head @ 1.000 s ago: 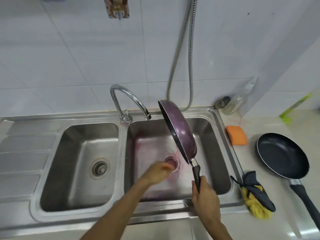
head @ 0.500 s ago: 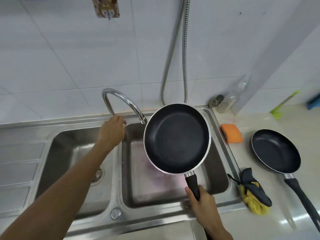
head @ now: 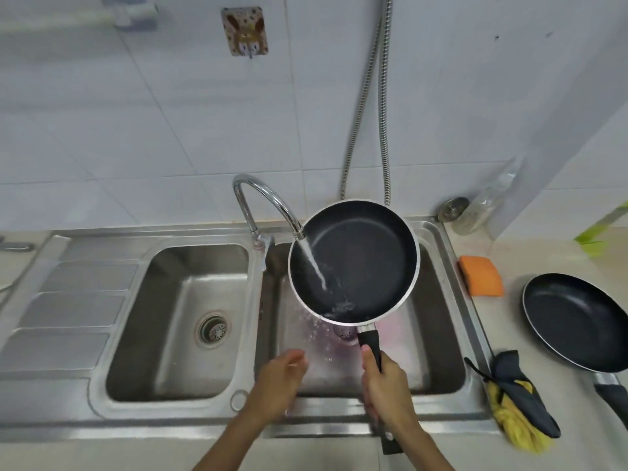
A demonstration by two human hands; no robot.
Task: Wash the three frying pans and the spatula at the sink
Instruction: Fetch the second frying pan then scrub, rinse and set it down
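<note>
At the sink's (head: pixel 170 414) near edge the right hand (head: pixel 384 385) clenches the handle of the frying pan (head: pixel 363 260); the left hand (head: pixel 282 379) hangs loose, empty. The frying pan tilts over the right basin (head: pixel 438 334) under the faucet's (head: pixel 268 195) stream — a wet handle could slip, dropping it.

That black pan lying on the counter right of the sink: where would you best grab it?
Its black handle, reached from the front right. The counter pan lies flat, open side up, and the handle juts toward the near edge, so fingers could probably wrap it from above. The right hand is nearest, but it grips the pan under the tap.
</note>
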